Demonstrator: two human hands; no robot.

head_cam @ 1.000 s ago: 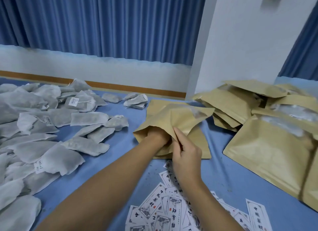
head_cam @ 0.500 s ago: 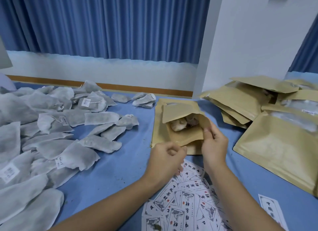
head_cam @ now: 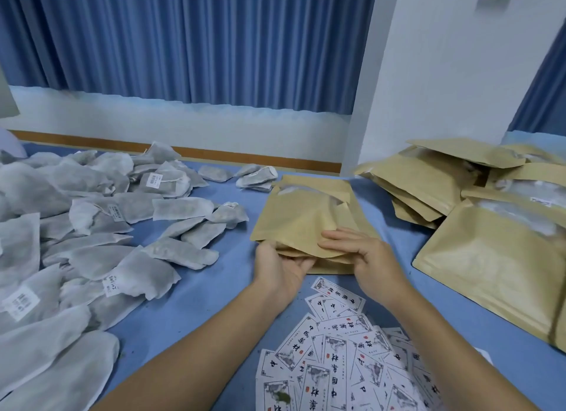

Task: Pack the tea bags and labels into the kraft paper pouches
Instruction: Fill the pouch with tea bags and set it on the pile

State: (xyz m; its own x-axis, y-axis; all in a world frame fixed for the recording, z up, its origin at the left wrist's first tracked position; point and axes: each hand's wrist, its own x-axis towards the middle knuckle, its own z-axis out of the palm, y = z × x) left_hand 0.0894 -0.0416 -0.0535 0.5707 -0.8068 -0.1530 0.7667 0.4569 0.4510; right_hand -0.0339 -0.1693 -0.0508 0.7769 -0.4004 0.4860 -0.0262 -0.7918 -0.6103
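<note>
At frame centre the kraft pouch (head_cam: pixel 294 224), gaping half a second ago, is being flattened: its near edge is being gripped by the left hand (head_cam: pixel 280 269) and pressed by straight fingers of the right hand (head_cam: pixel 361 251). Filling is likely finished; sealing is probably being prepared.

Left hand (head_cam: pixel 280 271) curled, gripping; right hand (head_cam: pixel 364 254) flat, fingers straight.

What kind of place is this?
Probably a small hand-packing workroom: heaps of white mesh tea bags, stacked brown kraft paper pouches, and printed paper labels on a blue-covered table.
</note>
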